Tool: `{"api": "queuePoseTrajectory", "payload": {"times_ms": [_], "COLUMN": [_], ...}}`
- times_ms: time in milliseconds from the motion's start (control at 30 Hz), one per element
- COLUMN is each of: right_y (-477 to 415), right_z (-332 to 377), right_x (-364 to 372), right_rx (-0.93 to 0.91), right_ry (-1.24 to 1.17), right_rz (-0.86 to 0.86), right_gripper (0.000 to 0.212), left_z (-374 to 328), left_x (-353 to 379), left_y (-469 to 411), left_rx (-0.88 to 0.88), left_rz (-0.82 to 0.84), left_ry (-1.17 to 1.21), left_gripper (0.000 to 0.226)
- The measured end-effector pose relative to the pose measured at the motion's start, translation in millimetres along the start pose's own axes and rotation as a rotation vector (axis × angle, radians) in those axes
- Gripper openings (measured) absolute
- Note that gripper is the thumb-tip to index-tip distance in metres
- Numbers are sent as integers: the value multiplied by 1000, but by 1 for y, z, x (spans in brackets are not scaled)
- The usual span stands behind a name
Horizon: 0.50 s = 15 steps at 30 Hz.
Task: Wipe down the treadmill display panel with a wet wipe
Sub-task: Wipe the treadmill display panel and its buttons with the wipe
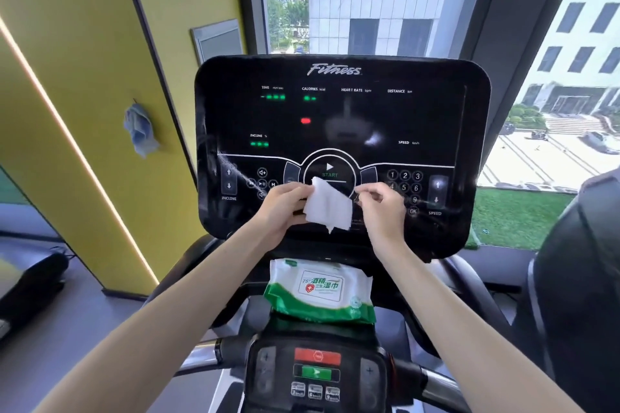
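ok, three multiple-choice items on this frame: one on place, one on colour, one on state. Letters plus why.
1. Where does the wipe pack lie?
A. on the floor
B. on the ledge just below the display panel
C. on the window sill

2. What colour is the cloth hanging on the yellow wall?
A. red
B. black
C. blue

3. What state is the wet wipe in?
A. held up in front of the panel
B. sealed in the pack
C. lying loose on the panel

Answers:
1 B: the pack sits on the ledge under the panel.
2 C: the cloth is pale blue.
3 A: the left hand grips it and the right hand pinches its edge.
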State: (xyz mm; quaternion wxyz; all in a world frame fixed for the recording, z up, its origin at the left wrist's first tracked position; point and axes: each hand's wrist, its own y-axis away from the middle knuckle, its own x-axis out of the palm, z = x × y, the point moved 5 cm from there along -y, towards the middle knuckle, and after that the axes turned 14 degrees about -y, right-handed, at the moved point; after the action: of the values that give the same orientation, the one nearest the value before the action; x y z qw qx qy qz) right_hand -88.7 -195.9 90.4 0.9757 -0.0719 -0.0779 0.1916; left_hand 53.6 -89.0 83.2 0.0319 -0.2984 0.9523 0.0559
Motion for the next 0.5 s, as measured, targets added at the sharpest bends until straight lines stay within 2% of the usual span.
{"api": "queuePoseTrajectory", "payload": {"times_ms": [133, 200, 333, 500], "right_y": [1, 4, 13, 15], "right_z": [4, 2, -9, -15], "right_x": [12, 22, 42, 46], "right_rx": [27, 93, 263, 279], "right_ry": [-25, -19, -28, -75], "right_rz": [51, 153, 381, 423], "right_gripper": [13, 8, 20, 12], "left_z": [-1, -2, -3, 4], "left_x": [-11, -15, -17, -23], "left_y": [2, 4, 12, 16], "left_rx": [7, 13, 12, -3], "left_rz": [-11, 6, 69, 67], "left_ry": [-59, -63, -30, -24], "left_gripper": [17, 18, 16, 14]}}
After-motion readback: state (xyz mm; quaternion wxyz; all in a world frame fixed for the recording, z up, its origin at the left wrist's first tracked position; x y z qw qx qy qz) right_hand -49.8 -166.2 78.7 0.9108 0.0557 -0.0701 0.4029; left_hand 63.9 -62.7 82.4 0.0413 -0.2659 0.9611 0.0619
